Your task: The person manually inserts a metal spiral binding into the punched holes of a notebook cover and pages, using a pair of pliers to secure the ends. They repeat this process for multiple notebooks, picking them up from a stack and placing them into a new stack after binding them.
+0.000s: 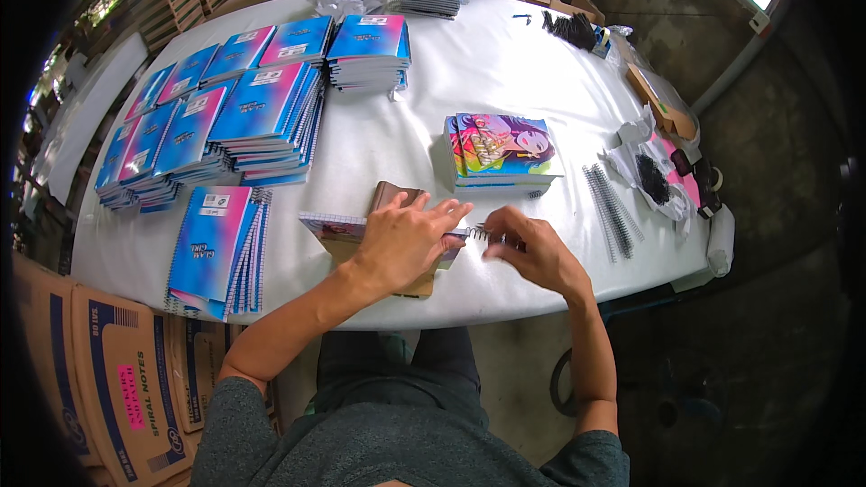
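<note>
Head view: left hand (403, 236) grips a pad (332, 219), right hand (539, 251) pinches its coil (476, 234), notebook stacks (257, 108) left and beyond.

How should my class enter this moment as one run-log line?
left hand: holding notebook | right hand: at wire coil | ahead: colourful stack | left: blue-pink spiral notebooks | right: loose coils

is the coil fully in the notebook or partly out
At least partly out: loops of the coil show between the notebook and right hand; how far it's threaded is hidden.
</note>
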{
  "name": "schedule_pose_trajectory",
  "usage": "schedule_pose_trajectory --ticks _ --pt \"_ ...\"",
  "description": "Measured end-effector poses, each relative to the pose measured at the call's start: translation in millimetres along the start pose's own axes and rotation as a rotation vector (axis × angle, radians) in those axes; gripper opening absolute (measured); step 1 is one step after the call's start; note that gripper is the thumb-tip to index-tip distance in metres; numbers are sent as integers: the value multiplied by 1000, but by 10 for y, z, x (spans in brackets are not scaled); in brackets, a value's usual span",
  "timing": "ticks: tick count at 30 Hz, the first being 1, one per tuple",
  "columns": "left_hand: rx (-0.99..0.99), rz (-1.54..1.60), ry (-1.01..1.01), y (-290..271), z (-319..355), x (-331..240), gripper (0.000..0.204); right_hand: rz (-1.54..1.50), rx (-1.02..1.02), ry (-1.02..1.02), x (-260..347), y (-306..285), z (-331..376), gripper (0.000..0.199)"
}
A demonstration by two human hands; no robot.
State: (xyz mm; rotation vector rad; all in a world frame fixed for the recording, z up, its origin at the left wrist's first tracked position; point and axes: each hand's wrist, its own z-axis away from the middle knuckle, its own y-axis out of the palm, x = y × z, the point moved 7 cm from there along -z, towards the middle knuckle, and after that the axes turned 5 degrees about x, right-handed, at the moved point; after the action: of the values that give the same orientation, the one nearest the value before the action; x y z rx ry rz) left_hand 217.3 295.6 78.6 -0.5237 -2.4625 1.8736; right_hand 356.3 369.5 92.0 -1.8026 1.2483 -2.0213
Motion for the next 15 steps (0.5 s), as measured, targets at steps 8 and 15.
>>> schedule_pose_trajectory --ticks 8,15 --pt "-41 103 23 -61 -38 -170 61 352 -154 -108 285 74 66 14" --pt "223 -28 36 43 38 -228 60 -119 248 60 -422 42 -380 5"
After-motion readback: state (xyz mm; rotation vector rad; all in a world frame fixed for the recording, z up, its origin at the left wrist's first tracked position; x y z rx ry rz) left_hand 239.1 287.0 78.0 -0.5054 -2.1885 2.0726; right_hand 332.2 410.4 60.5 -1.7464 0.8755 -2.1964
